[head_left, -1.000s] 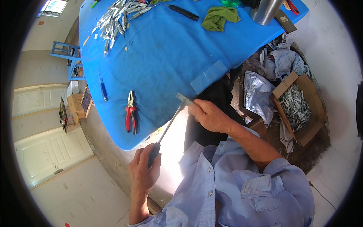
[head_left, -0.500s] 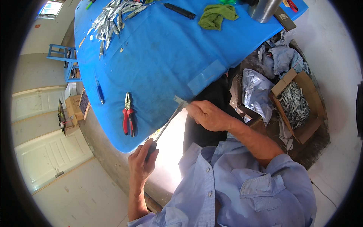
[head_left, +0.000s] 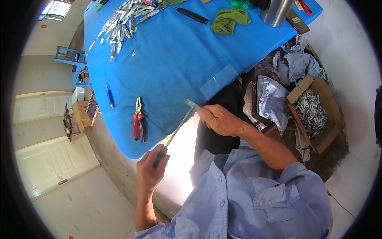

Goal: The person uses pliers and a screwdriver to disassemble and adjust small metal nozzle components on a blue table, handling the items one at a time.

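My left hand (head_left: 150, 167) is closed around the dark handle of a long, thin metal-shafted tool (head_left: 179, 128); whether it is a screwdriver or a file I cannot tell. The shaft slants up to the right and its far end meets a small flat grey metal piece (head_left: 191, 104). That piece sticks out from the pinched fingers of my right hand (head_left: 221, 119), by the table's near edge. Red-handled pliers (head_left: 138, 121) lie on the blue table cover (head_left: 167, 67), and a blue-handled screwdriver (head_left: 110, 96) lies left of them.
Many grey metal pieces (head_left: 126, 22) are heaped at the far left of the table. Farther back are a black tool (head_left: 191, 15), a green cloth (head_left: 230, 20) and a steel flask (head_left: 276, 12). A cardboard box (head_left: 333, 109) of metal strips and a silver bag (head_left: 271, 102) sit at right.
The table and its things sit slightly to the right in the picture, as the view has shifted. My hands keep the same grips, with the shaft still at the metal piece.
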The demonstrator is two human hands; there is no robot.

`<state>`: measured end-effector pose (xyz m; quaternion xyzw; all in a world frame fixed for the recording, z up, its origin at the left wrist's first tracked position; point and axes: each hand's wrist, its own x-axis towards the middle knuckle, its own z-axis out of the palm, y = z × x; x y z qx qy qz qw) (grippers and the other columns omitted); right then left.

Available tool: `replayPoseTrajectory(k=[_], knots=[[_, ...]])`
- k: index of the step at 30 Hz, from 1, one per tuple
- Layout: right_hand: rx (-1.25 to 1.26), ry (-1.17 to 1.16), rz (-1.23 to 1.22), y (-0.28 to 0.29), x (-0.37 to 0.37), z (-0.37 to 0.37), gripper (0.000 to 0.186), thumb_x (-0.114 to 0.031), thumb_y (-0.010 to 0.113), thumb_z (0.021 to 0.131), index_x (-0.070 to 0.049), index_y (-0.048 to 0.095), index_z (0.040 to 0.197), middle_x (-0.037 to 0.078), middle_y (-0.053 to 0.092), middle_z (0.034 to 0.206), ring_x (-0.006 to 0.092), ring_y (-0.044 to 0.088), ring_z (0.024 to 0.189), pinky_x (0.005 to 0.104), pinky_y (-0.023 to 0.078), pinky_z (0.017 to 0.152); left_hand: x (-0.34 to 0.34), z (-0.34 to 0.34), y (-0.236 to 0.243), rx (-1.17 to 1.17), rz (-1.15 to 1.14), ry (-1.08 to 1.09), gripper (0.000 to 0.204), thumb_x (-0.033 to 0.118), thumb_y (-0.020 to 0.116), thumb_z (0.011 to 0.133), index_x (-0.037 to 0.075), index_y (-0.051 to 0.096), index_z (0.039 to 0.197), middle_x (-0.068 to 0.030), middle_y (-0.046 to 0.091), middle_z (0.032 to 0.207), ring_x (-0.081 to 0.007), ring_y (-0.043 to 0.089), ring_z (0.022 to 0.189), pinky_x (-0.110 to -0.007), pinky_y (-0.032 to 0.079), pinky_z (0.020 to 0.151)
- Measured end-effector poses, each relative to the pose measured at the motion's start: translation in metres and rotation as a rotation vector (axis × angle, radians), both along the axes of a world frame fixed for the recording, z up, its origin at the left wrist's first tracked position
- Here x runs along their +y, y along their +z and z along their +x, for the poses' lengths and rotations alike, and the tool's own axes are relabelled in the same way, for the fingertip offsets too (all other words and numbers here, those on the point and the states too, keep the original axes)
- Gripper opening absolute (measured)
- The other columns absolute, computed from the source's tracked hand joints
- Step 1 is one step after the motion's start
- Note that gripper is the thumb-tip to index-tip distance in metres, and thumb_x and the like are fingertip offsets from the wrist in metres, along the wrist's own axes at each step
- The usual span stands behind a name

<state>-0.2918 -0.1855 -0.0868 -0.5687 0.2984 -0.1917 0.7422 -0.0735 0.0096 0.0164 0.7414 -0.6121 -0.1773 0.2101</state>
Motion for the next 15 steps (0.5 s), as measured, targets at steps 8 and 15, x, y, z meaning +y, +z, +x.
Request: replayPoseTrajectory(k=[8, 15], knots=[[0.014, 0.037, 0.052, -0.001, -0.002, -0.001, 0.046, -0.033, 0.052, 0.109, 0.003, 0.059, 0.080, 0.003, 0.048, 0.067, 0.0123, 0.044, 0.068, 0.0366, 0.042, 0.063, 0.002, -0.016, 0.006, -0.148, -0.017, -0.002, 0.038, 0.002, 0.079, 0.085, 0.000, 0.069, 0.121, -0.0137, 0.073, 0.091, -0.0212, 0.069, 0.073, -0.034, 0.054, 0.064], [0.018, 0.077, 0.020, -0.003, -0.007, -0.005, 0.046, -0.033, 0.051, 0.108, 0.004, 0.060, 0.082, 0.005, 0.051, 0.068, 0.0136, 0.046, 0.068, 0.0381, 0.042, 0.064, -0.004, -0.007, 0.018, 0.539, 0.370, 0.293, 0.033, 0.020, 0.071, 0.097, -0.001, 0.067, 0.121, -0.0049, 0.069, 0.083, -0.0091, 0.059, 0.063, -0.026, 0.046, 0.054]])
